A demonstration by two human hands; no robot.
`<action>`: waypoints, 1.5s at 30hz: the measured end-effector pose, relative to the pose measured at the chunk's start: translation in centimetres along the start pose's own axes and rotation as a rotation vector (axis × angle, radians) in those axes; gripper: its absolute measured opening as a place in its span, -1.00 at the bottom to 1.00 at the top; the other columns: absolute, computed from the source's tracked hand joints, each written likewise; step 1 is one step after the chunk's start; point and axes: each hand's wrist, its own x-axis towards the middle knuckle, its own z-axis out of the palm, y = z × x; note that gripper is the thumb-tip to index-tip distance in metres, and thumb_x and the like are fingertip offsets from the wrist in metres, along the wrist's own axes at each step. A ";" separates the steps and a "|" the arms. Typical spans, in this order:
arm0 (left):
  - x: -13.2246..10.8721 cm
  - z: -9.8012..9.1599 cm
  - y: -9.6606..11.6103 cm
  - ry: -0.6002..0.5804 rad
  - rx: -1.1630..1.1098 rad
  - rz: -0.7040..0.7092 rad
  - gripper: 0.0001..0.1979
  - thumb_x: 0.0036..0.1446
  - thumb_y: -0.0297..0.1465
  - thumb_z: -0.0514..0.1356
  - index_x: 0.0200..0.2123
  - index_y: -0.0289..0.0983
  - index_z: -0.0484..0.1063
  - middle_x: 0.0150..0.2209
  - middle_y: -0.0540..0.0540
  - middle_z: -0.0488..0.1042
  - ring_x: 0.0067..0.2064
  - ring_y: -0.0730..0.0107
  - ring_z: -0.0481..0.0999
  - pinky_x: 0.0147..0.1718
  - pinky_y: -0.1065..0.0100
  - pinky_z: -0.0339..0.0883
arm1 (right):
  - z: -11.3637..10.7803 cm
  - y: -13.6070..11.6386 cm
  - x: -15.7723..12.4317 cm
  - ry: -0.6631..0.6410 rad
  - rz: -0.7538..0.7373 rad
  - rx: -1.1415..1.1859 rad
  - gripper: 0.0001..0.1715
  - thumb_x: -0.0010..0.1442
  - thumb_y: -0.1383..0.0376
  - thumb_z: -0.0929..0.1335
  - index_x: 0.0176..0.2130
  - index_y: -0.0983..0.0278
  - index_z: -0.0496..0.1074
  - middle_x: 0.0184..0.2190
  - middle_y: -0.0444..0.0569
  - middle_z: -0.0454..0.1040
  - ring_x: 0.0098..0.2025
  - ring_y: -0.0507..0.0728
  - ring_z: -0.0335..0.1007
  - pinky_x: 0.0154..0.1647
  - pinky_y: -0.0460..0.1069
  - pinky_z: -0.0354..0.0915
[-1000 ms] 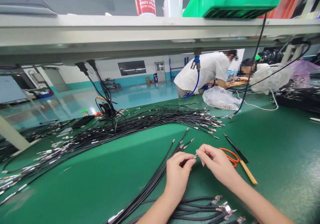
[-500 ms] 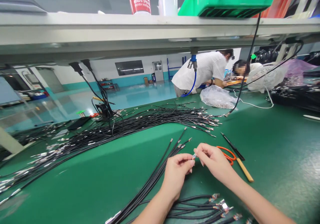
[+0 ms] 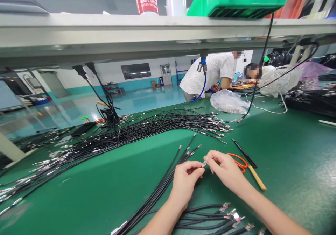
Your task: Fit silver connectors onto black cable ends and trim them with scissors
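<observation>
My left hand [image 3: 186,180] is closed in a pinch on a small cable end [image 3: 203,164], where a bit of coloured wire and a shiny tip show. My right hand [image 3: 222,166] meets it from the right, thumb and fingertips pinched on the same tip. The rest of that cable is hidden behind my left hand. Beside my left wrist runs a small bundle of black cables [image 3: 154,196] with metal ends. Below the hands lie several thicker black cables [image 3: 202,218], coloured wires showing at their tips.
A long pile of black cables [image 3: 147,128] crosses the green table [image 3: 99,182]. Right of my hands are orange-handled scissors [image 3: 243,165], a black pointed tool [image 3: 244,152] and a yellow handle [image 3: 257,178]. A plastic bag [image 3: 228,101], a fan [image 3: 278,81] and two people are farther back, under a shelf [image 3: 105,30].
My hands and the cable end stay practically still. Across the table, the standing person in the striped shirt has shifted posture, with head and arm moved slightly left.
</observation>
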 end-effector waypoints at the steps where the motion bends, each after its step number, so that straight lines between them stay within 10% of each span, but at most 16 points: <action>1: 0.0 -0.1 0.0 0.008 0.118 0.041 -0.87 -0.12 -0.47 0.18 -0.44 -0.31 0.53 -0.45 -0.08 0.50 -0.43 0.39 0.39 -0.37 0.39 0.27 | 0.0 0.3 0.1 -0.006 0.028 -0.080 -0.68 0.14 0.24 0.16 -0.61 0.25 0.12 -0.66 -0.20 0.15 -0.56 0.01 0.09 -0.53 -0.12 0.05; 7: -0.7 -0.4 -0.2 -0.210 0.746 0.084 -0.70 -0.17 -0.59 0.08 -0.45 -0.22 0.57 -0.42 -0.09 0.55 -0.33 0.25 0.47 -0.26 0.30 0.28 | -0.5 2.8 0.7 -0.119 0.172 -0.365 -0.72 -0.03 0.43 0.25 -0.70 0.26 0.17 -0.76 -0.15 0.21 -0.66 0.03 0.13 -0.62 -0.10 -0.05; 13: -2.1 0.8 -0.2 -0.526 0.649 0.152 -0.68 -0.15 -0.61 0.08 -0.45 -0.19 0.57 -0.48 -0.03 0.56 -0.41 0.35 0.49 -0.36 0.44 0.29 | -0.2 2.3 0.4 -0.127 0.070 -0.438 -0.81 0.09 0.43 0.19 -0.49 0.26 0.31 -0.56 -0.08 0.40 -0.49 0.08 0.29 -0.45 -0.08 0.07; 20: 0.9 -2.8 -0.1 0.048 1.213 0.083 -0.79 0.00 -0.52 0.11 -0.32 -0.24 0.51 -0.29 -0.12 0.47 -0.21 0.26 0.42 -0.25 0.34 0.25 | 1.4 1.4 -0.4 -0.237 0.000 -0.453 -0.80 0.08 0.42 0.21 -0.49 0.25 0.34 -0.54 -0.10 0.43 -0.46 0.09 0.33 -0.45 -0.10 0.09; 45: 1.3 -2.0 -1.6 -0.025 1.306 0.128 -0.71 0.09 -0.59 -0.03 -0.23 -0.30 0.43 -0.26 -0.14 0.38 -0.18 0.28 0.37 -0.21 0.32 0.21 | 2.0 3.4 0.4 -0.078 0.035 -0.234 -0.64 -0.03 0.53 0.26 -0.18 0.37 0.41 -0.21 0.11 0.37 -0.13 0.20 0.28 -0.06 0.04 0.18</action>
